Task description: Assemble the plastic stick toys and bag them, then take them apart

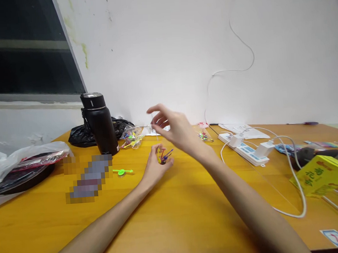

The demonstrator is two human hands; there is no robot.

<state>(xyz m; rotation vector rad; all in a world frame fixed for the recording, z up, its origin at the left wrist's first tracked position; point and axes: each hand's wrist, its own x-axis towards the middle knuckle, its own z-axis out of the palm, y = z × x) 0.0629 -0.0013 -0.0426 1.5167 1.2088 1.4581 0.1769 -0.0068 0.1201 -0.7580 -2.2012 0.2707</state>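
My left grip [153, 165] was curled around the small coloured arrows [163, 157], low over the tabletop [187, 225]; I could not tell whether it pinched them. My right grip [179, 131] hung above, blurred, index finger raised away from the thumb; whether anything thin sat there, I could not tell. If my left fingers loosened, the arrows could scatter; a careless elbow might sweep away the lone green arrow [121, 172] lying to their left.

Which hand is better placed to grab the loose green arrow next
Likely the left hand: low and closer to the green arrow, though curled around colourful pieces; the right hand is raised, farther away.
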